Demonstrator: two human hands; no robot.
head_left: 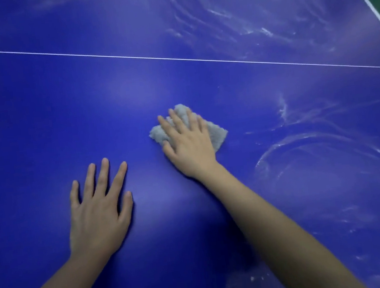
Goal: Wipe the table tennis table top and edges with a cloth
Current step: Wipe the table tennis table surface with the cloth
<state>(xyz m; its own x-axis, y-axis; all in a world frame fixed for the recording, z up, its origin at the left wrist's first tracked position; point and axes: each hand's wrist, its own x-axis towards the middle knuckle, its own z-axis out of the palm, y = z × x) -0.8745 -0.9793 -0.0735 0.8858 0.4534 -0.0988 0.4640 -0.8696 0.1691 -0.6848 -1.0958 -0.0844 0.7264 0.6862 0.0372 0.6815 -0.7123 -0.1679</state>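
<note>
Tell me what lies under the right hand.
A grey cloth lies under the right hand, flat on the blue table top. Its edges show past the fingers; its middle and the surface beneath are covered.

One flat blue table tennis table top; one crumpled grey fluffy cloth on it. Two bare hands: right hand atop the cloth, left hand left of it. Two white painted lines: thin line beyond the cloth, broader edge line far right; whitish smears uncountable.
</note>
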